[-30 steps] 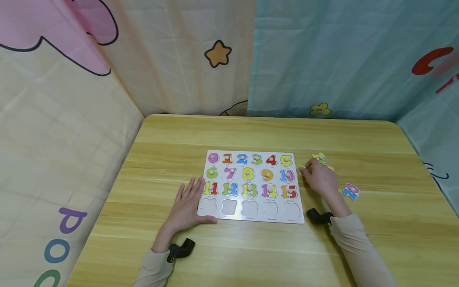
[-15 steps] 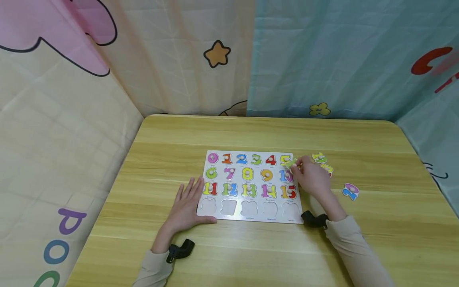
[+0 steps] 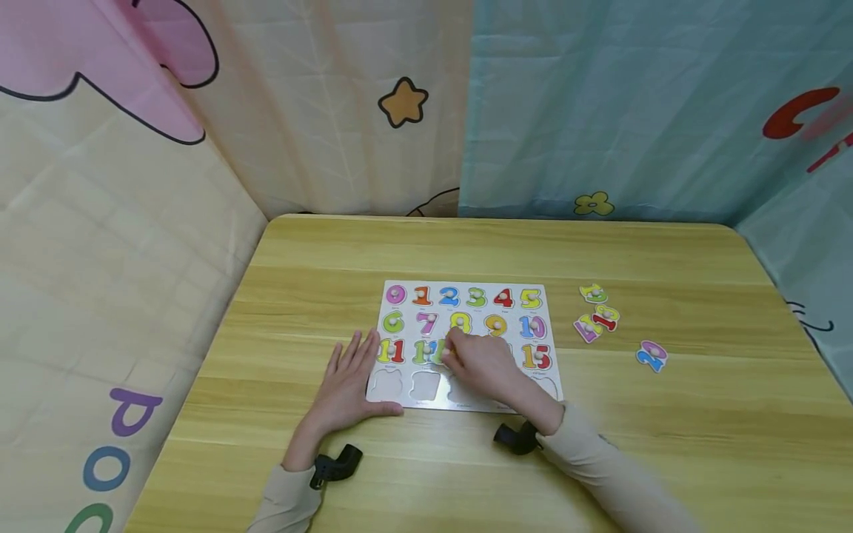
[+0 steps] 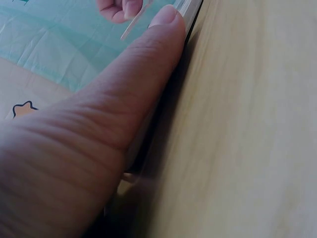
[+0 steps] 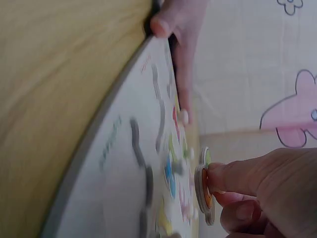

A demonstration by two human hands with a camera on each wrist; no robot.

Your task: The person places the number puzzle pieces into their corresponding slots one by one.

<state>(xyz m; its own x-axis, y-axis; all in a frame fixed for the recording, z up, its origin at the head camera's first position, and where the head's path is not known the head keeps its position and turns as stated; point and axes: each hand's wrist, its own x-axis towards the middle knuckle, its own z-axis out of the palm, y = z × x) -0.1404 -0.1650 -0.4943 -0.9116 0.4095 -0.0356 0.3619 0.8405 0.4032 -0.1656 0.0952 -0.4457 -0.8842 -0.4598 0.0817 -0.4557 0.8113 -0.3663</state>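
Observation:
A white number puzzle board lies on the table, with knobbed number pieces in its upper three rows and bare recesses such as the lower-left one along the front row. My left hand rests at the board's left front corner, fingers spread straight along the side, thumb at the front edge. Over the board's middle, my right hand pinches a number puzzle piece with green and orange on its face. In the right wrist view that piece is tilted on edge, above the board; its knob is hidden by the fingers.
Right of the board lie loose number pieces: a yellow-green one, a yellow-red one, a purple-yellow one and a blue-pink one. Curtains stand behind the wooden table.
My right hand has carried the piece from the loose pile on the right, leftward across the board to its middle. The left hand stays in place.

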